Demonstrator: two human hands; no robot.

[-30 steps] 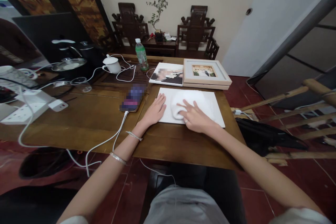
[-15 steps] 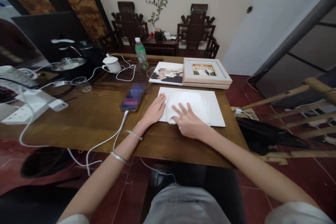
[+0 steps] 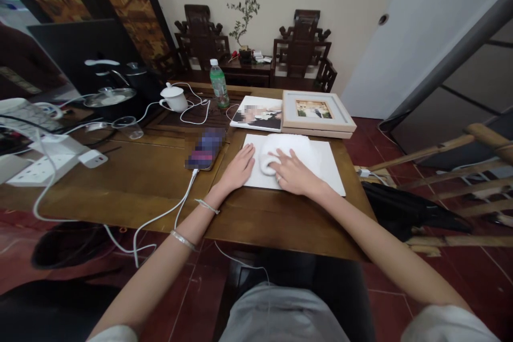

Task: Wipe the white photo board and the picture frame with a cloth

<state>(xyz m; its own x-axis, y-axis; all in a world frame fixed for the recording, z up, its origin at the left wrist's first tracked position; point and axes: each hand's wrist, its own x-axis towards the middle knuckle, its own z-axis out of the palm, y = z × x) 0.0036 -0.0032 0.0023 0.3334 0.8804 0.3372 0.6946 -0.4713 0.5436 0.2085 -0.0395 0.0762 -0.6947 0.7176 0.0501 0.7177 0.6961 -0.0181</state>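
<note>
A white rectangular panel (image 3: 333, 171) lies flat on the wooden table, near its right end. On top of it is a folded white cloth (image 3: 286, 145), thick and bunched at its left edge. My right hand (image 3: 294, 171) presses down on the cloth and grips it, with the fingers spread over its near part and the thumb side by the fold. Flat at the panel's left edge rests my left hand (image 3: 239, 166), its fingers stretched out and holding nothing. The cloth hides the middle of the panel.
Behind the panel lie a photo print (image 3: 256, 114) and framed picture (image 3: 318, 112). Left of my hands is a phone (image 3: 206, 148) on a charging cable. A green-labelled bottle (image 3: 218, 85), lidded white cup (image 3: 175, 98), plastic cup (image 3: 128, 127) and power strip (image 3: 48, 163) stand farther left.
My right hand has slid the cloth slightly away from me and to the right, and the cloth's left edge looks more bunched. My left hand stays at the panel's edge.
</note>
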